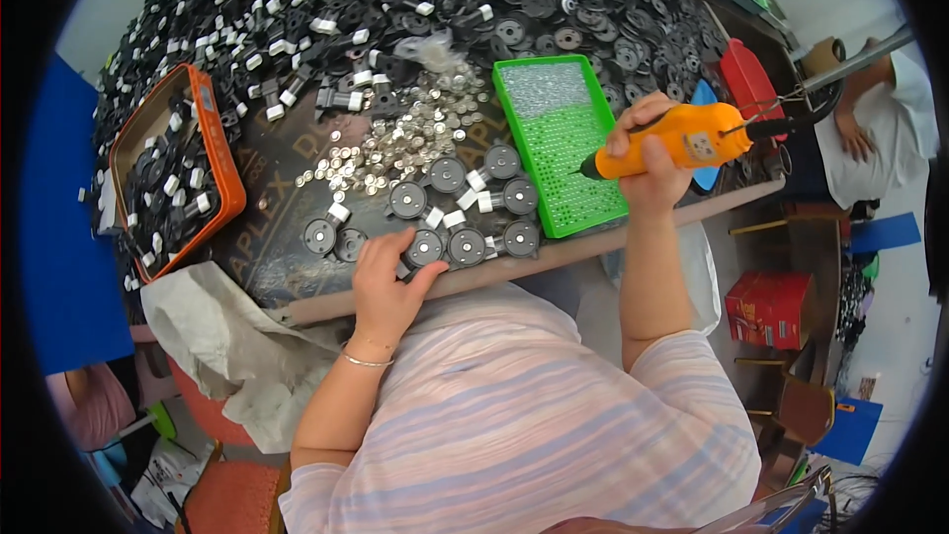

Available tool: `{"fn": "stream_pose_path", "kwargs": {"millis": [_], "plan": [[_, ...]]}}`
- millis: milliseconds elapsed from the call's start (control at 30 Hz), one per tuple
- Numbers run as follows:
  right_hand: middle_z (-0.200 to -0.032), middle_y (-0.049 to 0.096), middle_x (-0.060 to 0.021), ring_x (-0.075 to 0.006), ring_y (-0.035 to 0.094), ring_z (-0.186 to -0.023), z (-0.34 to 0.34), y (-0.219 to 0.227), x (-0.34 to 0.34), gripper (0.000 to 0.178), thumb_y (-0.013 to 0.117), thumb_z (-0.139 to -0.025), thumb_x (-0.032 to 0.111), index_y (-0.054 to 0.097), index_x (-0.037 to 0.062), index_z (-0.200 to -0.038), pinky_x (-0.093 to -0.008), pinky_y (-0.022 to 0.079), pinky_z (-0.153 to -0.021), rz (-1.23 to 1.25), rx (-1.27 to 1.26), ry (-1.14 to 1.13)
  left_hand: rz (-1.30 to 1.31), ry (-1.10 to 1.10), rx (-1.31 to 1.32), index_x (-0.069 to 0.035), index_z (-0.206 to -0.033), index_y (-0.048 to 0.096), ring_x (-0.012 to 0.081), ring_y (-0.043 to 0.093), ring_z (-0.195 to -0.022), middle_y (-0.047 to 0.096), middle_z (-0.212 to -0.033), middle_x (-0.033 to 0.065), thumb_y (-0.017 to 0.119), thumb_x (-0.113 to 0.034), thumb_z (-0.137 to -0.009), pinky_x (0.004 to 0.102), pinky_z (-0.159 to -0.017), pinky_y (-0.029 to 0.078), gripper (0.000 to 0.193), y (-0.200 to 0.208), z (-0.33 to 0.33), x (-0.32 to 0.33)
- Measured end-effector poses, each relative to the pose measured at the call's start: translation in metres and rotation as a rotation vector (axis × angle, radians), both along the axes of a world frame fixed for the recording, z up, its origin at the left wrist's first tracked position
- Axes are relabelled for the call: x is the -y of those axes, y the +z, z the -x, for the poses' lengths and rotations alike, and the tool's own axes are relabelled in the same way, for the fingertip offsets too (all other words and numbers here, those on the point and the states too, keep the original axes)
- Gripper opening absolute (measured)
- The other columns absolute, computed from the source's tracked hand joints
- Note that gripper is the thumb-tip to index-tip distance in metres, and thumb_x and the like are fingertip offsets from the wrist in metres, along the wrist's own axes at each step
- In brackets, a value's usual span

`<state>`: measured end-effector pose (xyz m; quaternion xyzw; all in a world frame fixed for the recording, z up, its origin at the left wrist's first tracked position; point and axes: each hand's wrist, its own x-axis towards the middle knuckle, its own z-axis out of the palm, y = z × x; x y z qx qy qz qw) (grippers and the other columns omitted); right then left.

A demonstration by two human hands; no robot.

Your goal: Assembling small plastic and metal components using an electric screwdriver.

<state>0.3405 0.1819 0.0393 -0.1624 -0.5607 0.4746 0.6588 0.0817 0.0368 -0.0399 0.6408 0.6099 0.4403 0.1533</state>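
Note:
My right hand (pixel 652 170) is wrapped round an orange electric screwdriver (pixel 704 134). Its dark tip points left, over the green tray (pixel 518 142). Small silvery screws (pixel 546 89) lie heaped in the far part of that tray, and its nearer part is a grid of holes. With thumb and fingertips, my left hand (pixel 386 279) grips a black wheel (pixel 425 247) at the table's near edge. Several similar black wheels (pixel 466 247) with white end pieces lie close together beside it. Two more, including one wheel (pixel 319 235), sit just left of my left hand.
Small silver round pieces (pixel 415 133) are scattered mid-table. A large pile of black and white parts (pixel 297 20) and black discs (pixel 593 0) covers the far side. An orange bin (pixel 229 173) stands left. A red tray (pixel 748 79) and a person's hand (pixel 856 138) are at right.

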Motion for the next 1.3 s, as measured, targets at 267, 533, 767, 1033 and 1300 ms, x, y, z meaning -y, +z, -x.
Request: {"fn": "stream_pose_path", "kwargs": {"millis": [267,533,767,1033,1300], "plan": [[-0.082,0.051,-0.0076,-0.0153,0.056,-0.062,-0.007,-0.002,-0.003,0.021,0.065,-0.076,-0.002,0.052,-0.0027,-0.093,-0.0252,0.047,-0.058,-0.006,0.043,-0.073,0.005,-0.024,-0.020,0.001,-0.101,0.062,0.0314,0.058,-0.081,0.064,-0.092,0.0145,0.083,-0.022,-0.063,0.0371,-0.073,0.047,0.049,0.000,-0.001,0.000],[-0.082,0.052,-0.0076,-0.0153,0.056,-0.062,-0.011,-0.007,-0.006,0.021,0.065,-0.076,-0.001,0.052,-0.0025,-0.092,-0.0252,0.047,-0.057,0.010,0.028,-0.078,-0.018,-0.027,-0.055,0.001,-0.100,0.062,0.0316,0.058,-0.081,0.064,-0.092,0.0142,0.083,-0.022,-0.063,0.0373,-0.073,0.046,0.049,-0.002,-0.001,-0.001],[-0.082,0.052,-0.0075,-0.0150,0.056,-0.062,-0.009,-0.008,-0.005,0.020,0.064,-0.077,0.000,0.052,-0.0013,-0.092,-0.0250,0.047,-0.057,0.038,0.037,-0.047,-0.016,-0.044,-0.110,0.001,-0.105,0.062,0.0322,0.056,-0.086,0.062,-0.097,0.0151,0.083,-0.027,-0.062,0.0380,-0.077,0.046,0.055,-0.002,0.002,0.001],[-0.091,0.046,-0.0118,-0.0188,0.054,-0.063,0.005,0.024,0.008,0.032,0.065,-0.079,0.021,0.049,-0.0018,-0.095,-0.0283,0.045,-0.058,-0.071,-0.035,0.082,-0.096,0.265,-0.202,-0.002,-0.120,0.053,0.0339,0.047,-0.104,0.049,-0.116,0.0151,0.085,-0.020,-0.060,0.0412,-0.090,0.039,0.070,0.017,0.051,0.019],[-0.089,0.046,-0.0094,-0.0166,0.056,-0.065,0.121,0.028,0.027,0.036,0.071,-0.080,0.027,0.051,0.0009,-0.095,-0.0271,0.046,-0.056,-0.082,0.005,0.543,0.122,0.240,0.025,-0.001,-0.119,0.053,0.0329,0.052,-0.110,0.054,-0.119,0.0169,0.082,-0.014,-0.063,0.0372,-0.095,0.042,0.065,-0.002,0.087,0.010]]}}
